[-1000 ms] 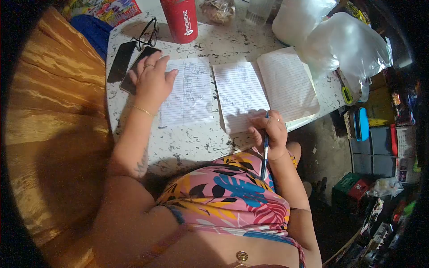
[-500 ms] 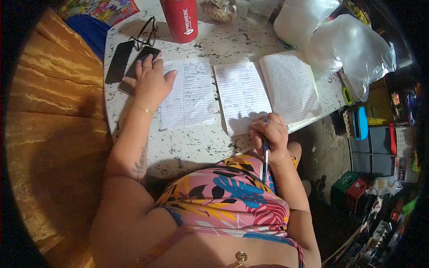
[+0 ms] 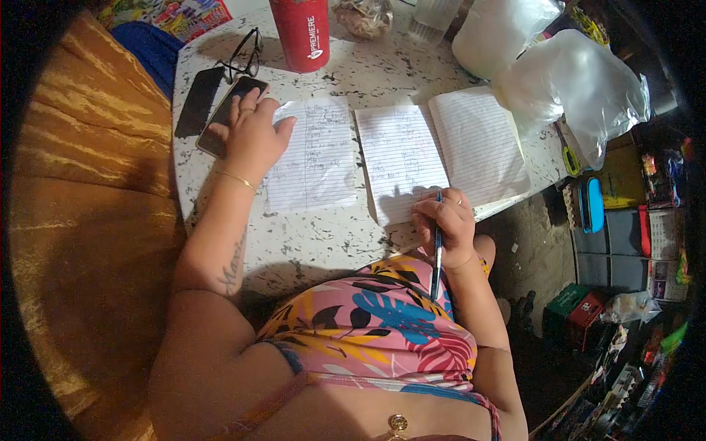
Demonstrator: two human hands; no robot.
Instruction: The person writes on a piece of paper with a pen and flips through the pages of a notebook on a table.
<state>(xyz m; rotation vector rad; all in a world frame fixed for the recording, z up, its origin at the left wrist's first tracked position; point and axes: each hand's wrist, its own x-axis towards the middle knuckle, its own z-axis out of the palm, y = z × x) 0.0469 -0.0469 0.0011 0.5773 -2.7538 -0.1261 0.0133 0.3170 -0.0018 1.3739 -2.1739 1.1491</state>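
My left hand (image 3: pixel 256 132) rests with its fingers spread over a dark smartphone (image 3: pixel 211 140) at the table's left side. Beside that hand lies a loose lined sheet (image 3: pixel 312 165) covered in handwriting. In my right hand (image 3: pixel 450 220) is a blue pen (image 3: pixel 438 257), gripped between closed fingers with its shaft pointing down toward my lap. That hand sits at the lower edge of a handwritten page (image 3: pixel 401 158). An open notebook (image 3: pixel 482 143) with a lined page spreads to the right of it, and writing on this side is hard to make out.
A red tumbler (image 3: pixel 301 37), black eyeglasses (image 3: pixel 246 55) and a flat black object (image 3: pixel 198 101) are toward the back left. Filled plastic bags (image 3: pixel 573 81) and green-handled scissors (image 3: pixel 570 158) occupy the right edge. An orange curtain (image 3: pixel 103 220) hangs at left; a crate (image 3: pixel 573 316) stands on the floor.
The view has shifted slightly. Both hands keep nearly the same places, the left over the phone and the right holding the pen.
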